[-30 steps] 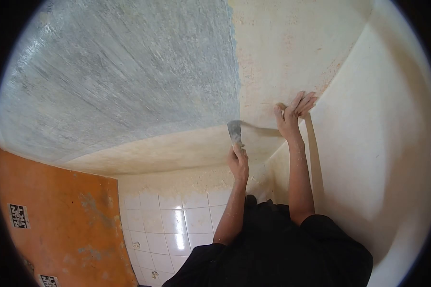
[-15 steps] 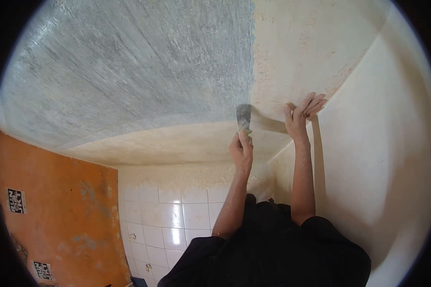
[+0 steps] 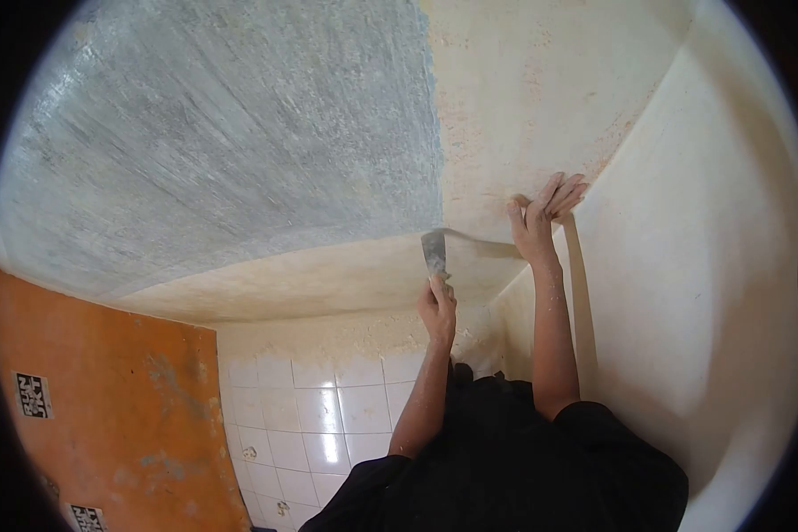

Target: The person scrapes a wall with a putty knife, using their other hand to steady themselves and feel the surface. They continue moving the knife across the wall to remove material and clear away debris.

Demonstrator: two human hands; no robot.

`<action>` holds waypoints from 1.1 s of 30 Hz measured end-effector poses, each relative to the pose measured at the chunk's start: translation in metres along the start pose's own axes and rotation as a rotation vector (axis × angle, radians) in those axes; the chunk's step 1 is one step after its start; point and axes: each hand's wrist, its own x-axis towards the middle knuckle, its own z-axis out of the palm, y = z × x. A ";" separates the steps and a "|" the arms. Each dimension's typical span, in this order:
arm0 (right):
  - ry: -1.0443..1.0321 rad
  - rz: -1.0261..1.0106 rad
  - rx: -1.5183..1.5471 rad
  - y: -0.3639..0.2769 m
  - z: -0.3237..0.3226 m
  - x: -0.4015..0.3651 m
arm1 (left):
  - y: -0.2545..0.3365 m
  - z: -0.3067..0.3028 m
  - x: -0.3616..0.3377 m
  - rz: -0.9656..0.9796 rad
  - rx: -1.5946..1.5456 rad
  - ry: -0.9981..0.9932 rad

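A scraper (image 3: 434, 252) with a broad, dull grey blade is gripped by its handle in my left hand (image 3: 437, 310), fingers closed round it. The blade overlaps the lower right corner of the grey patch (image 3: 266, 133), where it borders the cream wall surface (image 3: 523, 80). To the right, my right hand (image 3: 541, 213) lies against the cream surface by the corner with the side wall. Its fingers are spread and hold nothing. Pale dust marks both hands and forearms.
A smooth cream side wall (image 3: 674, 266) rises close on my right. White tiles (image 3: 319, 408) lie below, with rough, peeling cream patches along their top edge. At the left is a scuffed orange surface (image 3: 106, 381) bearing black-and-white stickers (image 3: 33, 395).
My left hand has brought the scraper down, from over the grey patch's corner to its lower edge. My right hand keeps its place on the wall. The view has shifted slightly.
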 end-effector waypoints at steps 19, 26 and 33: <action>-0.021 0.018 0.025 0.000 -0.002 -0.005 | 0.044 0.012 0.011 0.000 0.003 -0.015; -0.035 0.030 0.026 0.001 -0.002 -0.002 | 0.020 -0.002 0.001 -0.108 -0.001 -0.032; -0.022 0.030 0.041 -0.003 -0.003 -0.001 | 0.034 0.003 0.012 -0.040 -0.008 -0.046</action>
